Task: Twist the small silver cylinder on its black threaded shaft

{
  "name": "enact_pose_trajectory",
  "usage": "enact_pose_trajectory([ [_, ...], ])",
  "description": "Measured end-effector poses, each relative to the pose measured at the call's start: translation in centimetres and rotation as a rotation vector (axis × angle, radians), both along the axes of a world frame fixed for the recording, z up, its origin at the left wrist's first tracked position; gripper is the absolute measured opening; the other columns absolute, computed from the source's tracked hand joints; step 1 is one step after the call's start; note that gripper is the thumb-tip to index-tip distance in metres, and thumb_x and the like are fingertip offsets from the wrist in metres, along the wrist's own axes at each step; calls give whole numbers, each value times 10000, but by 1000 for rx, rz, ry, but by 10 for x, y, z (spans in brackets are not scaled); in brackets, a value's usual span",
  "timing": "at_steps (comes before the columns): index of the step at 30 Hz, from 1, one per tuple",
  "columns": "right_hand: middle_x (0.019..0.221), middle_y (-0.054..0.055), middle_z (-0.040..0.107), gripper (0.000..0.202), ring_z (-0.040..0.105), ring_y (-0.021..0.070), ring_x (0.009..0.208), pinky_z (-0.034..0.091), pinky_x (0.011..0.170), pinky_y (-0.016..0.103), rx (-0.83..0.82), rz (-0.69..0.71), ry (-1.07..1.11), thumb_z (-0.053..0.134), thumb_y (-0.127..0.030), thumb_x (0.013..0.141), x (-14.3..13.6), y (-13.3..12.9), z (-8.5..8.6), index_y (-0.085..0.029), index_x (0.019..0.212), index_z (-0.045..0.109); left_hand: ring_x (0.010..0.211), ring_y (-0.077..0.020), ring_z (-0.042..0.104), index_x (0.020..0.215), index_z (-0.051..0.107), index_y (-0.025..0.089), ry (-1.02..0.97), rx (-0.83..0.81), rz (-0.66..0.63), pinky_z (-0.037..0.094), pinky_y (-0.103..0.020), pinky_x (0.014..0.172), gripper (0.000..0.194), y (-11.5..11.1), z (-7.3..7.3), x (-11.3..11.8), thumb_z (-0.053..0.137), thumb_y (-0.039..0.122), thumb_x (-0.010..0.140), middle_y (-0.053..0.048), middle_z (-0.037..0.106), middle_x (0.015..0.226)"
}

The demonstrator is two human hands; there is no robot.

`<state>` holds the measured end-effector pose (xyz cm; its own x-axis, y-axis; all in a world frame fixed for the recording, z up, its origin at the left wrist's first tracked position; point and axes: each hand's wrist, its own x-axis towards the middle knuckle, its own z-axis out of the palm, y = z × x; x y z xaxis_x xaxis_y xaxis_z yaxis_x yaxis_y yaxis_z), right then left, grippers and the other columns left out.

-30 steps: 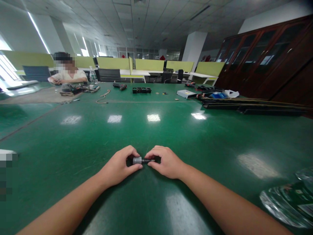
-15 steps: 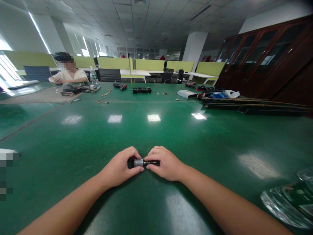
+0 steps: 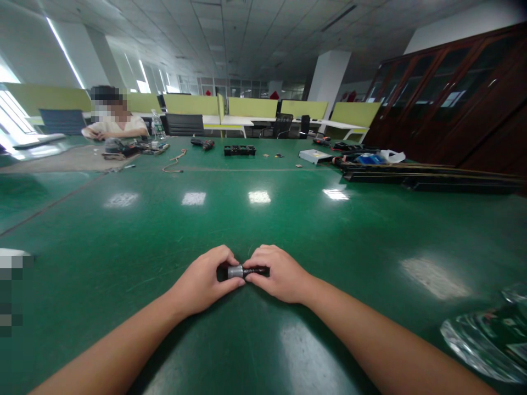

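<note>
Low over the green table, directly in front of me, my hands meet at a small rod-like piece. Its left part is a short silver cylinder with a dark end at the left. From its right side runs a thin dark ribbed shaft. The thumb and fingers of my left hand curl round the cylinder. My right hand pinches the shaft close to where it joins the cylinder, and its palm side hides the shaft's far end. I cannot tell what kind of part this is.
Beside my right forearm lies a clear plastic bottle. Across the table are a power drill, a black slotted block, a cable, a silver box and long black bars. A person sits at the far left.
The left hand and the silver cylinder have shifted very slightly to the right. My right hand keeps its pinch on the shaft in nearly the same place.
</note>
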<state>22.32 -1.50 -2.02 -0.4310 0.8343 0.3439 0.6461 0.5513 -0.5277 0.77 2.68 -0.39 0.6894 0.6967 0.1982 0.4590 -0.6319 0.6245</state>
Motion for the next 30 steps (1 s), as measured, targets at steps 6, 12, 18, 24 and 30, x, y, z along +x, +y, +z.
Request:
enact_pose_trajectory([
  [6, 856, 29, 712, 135, 599, 174, 837, 420, 782, 309, 15, 5, -14, 700, -217, 841, 1, 0, 0, -199, 970, 735, 826, -195, 597, 899, 596, 195, 8, -1, 10, 449, -299, 735, 174, 0, 0, 0, 696, 313, 818, -15, 636, 898],
  [12, 843, 32, 712, 122, 599, 173, 819, 434, 774, 306, 16, 1, -1, 696, -213, 835, 1, 1, 1, -194, 948, 736, 825, -198, 596, 891, 600, 192, 15, 4, 9, 449, -302, 733, 177, 1, 1, 1, 696, 322, 818, -17, 636, 889],
  [18, 813, 28, 704, 111, 590, 167, 791, 436, 749, 296, 18, -11, 14, 701, -193, 818, 1, 0, 2, -190, 924, 735, 847, -201, 597, 906, 601, 191, 14, 7, 26, 452, -310, 758, 177, 1, 1, 1, 697, 310, 819, -22, 640, 909],
  [24, 817, 29, 702, 112, 595, 170, 801, 441, 747, 293, 7, -30, 11, 700, -192, 816, 1, 0, 2, -193, 923, 735, 838, -199, 595, 899, 600, 193, 14, 30, 31, 455, -312, 758, 170, 1, 1, 0, 688, 318, 823, -24, 644, 904],
  [30, 818, 25, 705, 111, 595, 172, 802, 438, 757, 301, 4, -39, 7, 702, -192, 811, 2, 0, 4, -197, 916, 736, 836, -202, 598, 890, 598, 191, 18, 29, 40, 454, -314, 756, 167, 1, 2, 1, 690, 313, 825, -26, 645, 900],
])
